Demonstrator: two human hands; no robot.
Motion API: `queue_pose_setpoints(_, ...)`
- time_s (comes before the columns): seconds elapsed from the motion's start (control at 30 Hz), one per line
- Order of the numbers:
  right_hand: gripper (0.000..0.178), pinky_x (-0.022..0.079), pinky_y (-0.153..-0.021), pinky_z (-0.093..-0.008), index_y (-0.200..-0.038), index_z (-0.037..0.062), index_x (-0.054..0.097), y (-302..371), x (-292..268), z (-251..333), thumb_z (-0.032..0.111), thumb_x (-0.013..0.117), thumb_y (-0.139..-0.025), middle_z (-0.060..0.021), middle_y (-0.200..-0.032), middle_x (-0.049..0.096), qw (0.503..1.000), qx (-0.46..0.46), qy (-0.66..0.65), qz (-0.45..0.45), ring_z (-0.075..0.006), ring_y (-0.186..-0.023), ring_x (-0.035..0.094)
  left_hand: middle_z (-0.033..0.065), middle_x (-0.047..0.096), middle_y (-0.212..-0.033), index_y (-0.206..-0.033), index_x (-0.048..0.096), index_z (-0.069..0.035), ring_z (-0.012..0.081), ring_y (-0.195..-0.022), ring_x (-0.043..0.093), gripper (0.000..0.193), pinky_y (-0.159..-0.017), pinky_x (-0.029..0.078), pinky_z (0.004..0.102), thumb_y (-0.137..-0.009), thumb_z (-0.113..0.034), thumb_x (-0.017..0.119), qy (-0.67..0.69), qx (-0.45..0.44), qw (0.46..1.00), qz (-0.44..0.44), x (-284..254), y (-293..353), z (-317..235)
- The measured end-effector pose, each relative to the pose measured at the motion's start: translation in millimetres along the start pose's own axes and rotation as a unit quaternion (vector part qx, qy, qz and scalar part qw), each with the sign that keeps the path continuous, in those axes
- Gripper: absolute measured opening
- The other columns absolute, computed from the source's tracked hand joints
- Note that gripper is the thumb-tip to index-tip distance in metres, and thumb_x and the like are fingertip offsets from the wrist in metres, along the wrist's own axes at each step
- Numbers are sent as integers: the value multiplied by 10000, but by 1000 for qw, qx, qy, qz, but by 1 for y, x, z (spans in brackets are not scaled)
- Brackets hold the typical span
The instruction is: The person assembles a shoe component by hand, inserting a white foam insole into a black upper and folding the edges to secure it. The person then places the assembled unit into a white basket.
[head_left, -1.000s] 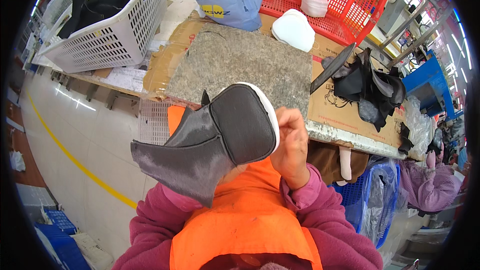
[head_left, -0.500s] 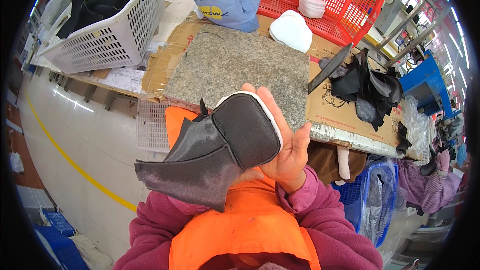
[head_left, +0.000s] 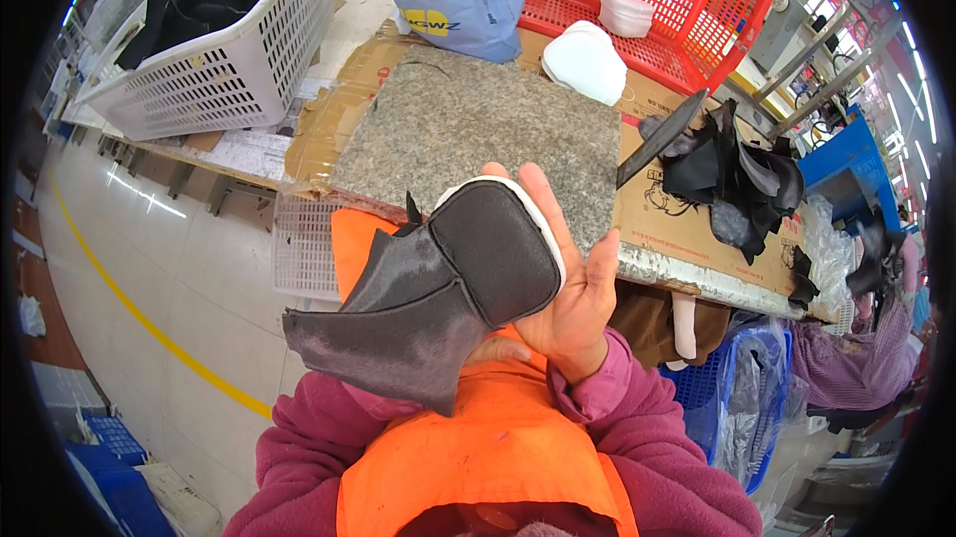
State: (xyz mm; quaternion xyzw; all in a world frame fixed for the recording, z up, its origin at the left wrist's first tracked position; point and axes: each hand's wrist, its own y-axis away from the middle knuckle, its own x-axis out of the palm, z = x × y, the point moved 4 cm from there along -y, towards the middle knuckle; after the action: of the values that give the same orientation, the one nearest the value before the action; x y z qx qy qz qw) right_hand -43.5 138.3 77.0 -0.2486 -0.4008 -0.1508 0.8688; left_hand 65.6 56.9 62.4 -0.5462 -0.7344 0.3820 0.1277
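While hands [head_left: 581,316], right spread, left [head_left: 503,349] unclear in grip, support a padded piece [head_left: 498,253], a white basket [head_left: 224,84] holds black fabric [head_left: 204,7]

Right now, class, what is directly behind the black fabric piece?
A white edge, part of the right hand and some of the left hand show; the rest of both hands is covered.
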Motion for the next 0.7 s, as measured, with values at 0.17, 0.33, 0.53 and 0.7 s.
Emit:
queue_pose_setpoints(0.17,811,186,-1192,-504,-1570,94,89,-4,-4,4,647,217,-991,-182,-1622,99,1000,4,-3,6,-348,-1485,173,66,578,-1316,-1330,539,-22,159,-1211,539,416,-1037,404,303,-952,-180,612,-10,12,1000,-1,-1,0,-1)
queue_pose_setpoints(0.33,580,280,-1154,-428,-1498,62,309,-25,-22,17,425,364,-1049,-142,-1523,369,972,-35,231,-3,-261,-1421,336,58,585,-1309,-1323,549,-28,154,-1207,540,396,-1036,403,301,-957,-168,608,41,-39,998,-23,-2,8,4)
queue_pose_setpoints(0.53,292,512,-856,-258,-1235,3,612,-22,-22,15,140,610,-977,-111,-1280,580,947,-27,316,-45,-130,-1051,585,149,570,-1330,-1411,446,-7,264,-1196,580,686,-986,484,405,-877,-344,715,342,-304,871,-179,-12,37,23)
queue_pose_setpoints(0.7,218,526,-749,-247,-1105,-5,668,-23,-15,20,23,692,-890,-124,-1155,619,891,-184,414,-39,-157,-1008,604,164,504,-1399,-1459,361,-18,289,-1234,547,820,-1022,467,417,-873,-506,662,406,-341,826,-191,-12,45,30)
